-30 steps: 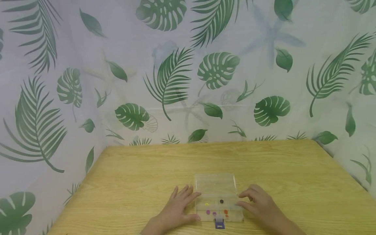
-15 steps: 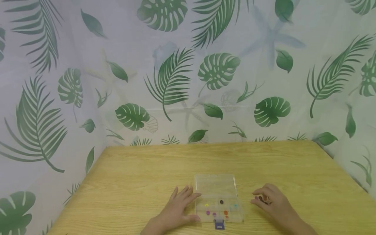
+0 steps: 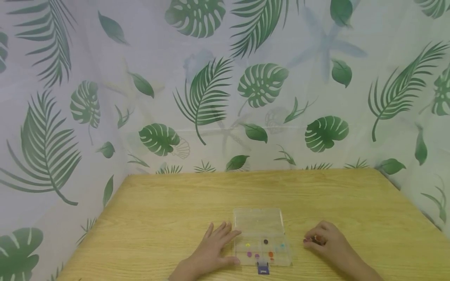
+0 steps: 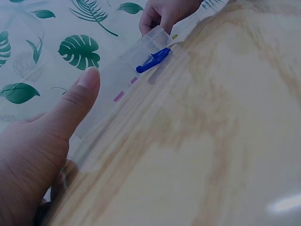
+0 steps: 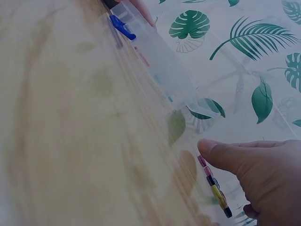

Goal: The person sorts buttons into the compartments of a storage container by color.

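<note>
A clear plastic compartment box (image 3: pixel 260 249) lies on the table with its lid (image 3: pixel 258 220) folded back. In its compartments are a yellow piece (image 3: pixel 247 245), a black disc (image 3: pixel 265 242), light-blue pieces (image 3: pixel 282 246), purple discs (image 3: pixel 249 254) and orange ones (image 3: pixel 270 254). My left hand (image 3: pixel 211 249) is spread at the box's left side, fingertips at its edge. To the right of the box, my right hand (image 3: pixel 327 240) is over a row of small coloured discs (image 5: pixel 215 188), pink, black and yellow. Its thumb tip is right at the pink end, with a gap between thumb and forefinger.
A blue latch (image 3: pixel 263 268) juts from the front of the box. The wood-grain table (image 3: pixel 175 203) extends back to a white leaf-print sheet (image 3: pixel 218 117) that hangs behind and at both sides.
My right hand has moved right, away from the box's right compartments, to the loose discs, and its thumb and forefinger have drawn closer together. Light-blue pieces now show in the box. My left hand has stayed put.
</note>
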A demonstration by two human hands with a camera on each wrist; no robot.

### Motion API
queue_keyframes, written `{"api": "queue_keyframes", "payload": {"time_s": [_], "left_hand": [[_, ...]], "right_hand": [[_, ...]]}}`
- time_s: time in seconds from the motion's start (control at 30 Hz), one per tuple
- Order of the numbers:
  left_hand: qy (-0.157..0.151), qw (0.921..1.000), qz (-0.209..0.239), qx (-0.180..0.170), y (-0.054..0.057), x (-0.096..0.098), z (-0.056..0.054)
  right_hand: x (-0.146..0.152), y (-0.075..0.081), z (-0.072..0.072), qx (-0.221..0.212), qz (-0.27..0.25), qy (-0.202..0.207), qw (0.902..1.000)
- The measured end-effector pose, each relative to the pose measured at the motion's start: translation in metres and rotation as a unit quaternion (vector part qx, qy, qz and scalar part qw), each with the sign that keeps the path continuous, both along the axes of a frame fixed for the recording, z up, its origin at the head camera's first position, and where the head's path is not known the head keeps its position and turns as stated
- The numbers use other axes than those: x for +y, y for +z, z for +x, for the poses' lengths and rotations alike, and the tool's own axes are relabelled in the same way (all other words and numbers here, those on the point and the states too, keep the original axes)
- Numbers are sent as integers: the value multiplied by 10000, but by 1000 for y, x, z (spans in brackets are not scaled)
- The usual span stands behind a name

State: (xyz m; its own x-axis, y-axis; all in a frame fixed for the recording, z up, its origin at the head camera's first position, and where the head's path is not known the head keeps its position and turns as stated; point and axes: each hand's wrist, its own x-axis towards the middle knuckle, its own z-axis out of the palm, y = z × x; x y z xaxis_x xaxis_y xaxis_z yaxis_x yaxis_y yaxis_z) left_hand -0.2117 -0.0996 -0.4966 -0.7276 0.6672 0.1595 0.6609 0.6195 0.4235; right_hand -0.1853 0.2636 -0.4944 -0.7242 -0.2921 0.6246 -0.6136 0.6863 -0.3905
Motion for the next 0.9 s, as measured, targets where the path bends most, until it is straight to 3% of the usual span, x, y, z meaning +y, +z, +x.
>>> {"api": "queue_keyframes", "payload": {"time_s": [0.27, 0.57, 0.9], "left_hand": [[-3, 10000, -8, -40, 1, 0, 1], [26, 10000, -20, 5, 1, 1, 0], [-4, 10000, 87, 34, 1, 1, 1]], "right_hand": [[2, -2, 0, -147, 76, 164, 9997], [3, 1, 1, -903, 159, 105, 9957], [2, 1, 1, -916, 432, 96, 9948]]}}
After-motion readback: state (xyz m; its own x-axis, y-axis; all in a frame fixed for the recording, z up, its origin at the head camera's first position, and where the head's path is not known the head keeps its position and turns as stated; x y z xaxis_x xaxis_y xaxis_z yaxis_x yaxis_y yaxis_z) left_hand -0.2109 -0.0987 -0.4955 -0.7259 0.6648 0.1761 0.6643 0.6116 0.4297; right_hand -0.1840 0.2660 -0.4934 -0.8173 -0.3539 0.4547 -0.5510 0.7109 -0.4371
